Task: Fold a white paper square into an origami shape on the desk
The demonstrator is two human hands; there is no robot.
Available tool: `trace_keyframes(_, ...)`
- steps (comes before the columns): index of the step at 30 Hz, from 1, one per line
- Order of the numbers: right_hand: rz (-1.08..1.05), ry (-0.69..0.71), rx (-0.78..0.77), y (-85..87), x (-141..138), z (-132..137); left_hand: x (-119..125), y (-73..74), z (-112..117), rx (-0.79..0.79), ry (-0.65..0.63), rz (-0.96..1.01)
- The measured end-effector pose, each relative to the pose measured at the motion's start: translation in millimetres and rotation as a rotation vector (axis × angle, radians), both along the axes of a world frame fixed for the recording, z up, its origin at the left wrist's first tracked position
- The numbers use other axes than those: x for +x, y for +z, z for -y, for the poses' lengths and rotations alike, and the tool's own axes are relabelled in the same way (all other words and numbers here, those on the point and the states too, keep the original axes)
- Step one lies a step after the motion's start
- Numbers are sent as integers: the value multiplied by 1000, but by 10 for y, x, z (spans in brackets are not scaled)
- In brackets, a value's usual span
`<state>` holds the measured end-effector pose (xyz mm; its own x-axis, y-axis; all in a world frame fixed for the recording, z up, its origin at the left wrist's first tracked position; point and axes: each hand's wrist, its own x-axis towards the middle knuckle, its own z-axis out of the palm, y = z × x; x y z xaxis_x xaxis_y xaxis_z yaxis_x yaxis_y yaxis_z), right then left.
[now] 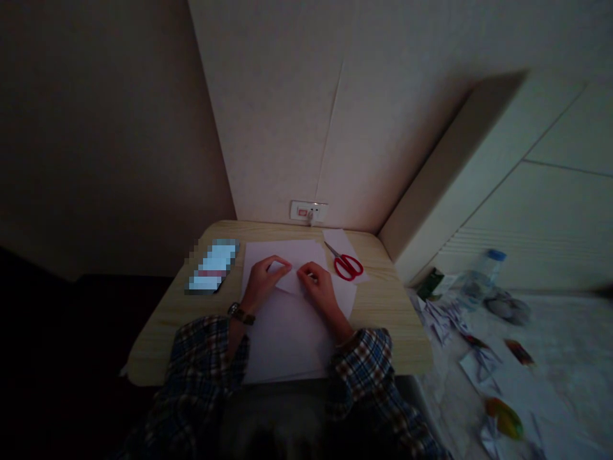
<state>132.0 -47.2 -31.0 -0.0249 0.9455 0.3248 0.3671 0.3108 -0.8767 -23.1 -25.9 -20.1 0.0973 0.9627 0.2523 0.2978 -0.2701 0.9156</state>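
Note:
A small folded piece of white paper (288, 278) lies on larger white sheets (287, 326) on a small wooden table (387, 319). My left hand (265, 279) pinches the piece's left upper edge, fingers curled onto it. My right hand (317, 286) presses its right side, fingers bent and closed on the paper. Both wrists come out of plaid sleeves, and a watch (239, 313) sits on the left one.
Red-handled scissors (345, 262) lie on a sheet right of my hands. A phone (213, 266) rests at the table's left. A wall socket (308, 210) is behind. On the bed to the right are a plastic bottle (479, 275), paper scraps (445, 316) and wrappers.

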Motion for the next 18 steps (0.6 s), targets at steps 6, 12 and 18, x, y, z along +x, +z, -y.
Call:
trace_keyframes(6, -57, 0, 28, 42, 9, 6, 30, -19, 16, -19, -68, 17)
trace_keyframes(12, -54, -40, 41, 80, 17, 13, 35, -38, 8, -8, -65, -13)
trace_keyframes(18, -92, -84, -3, 71, 60, -20, -1, -19, -17, -4, -32, -11)
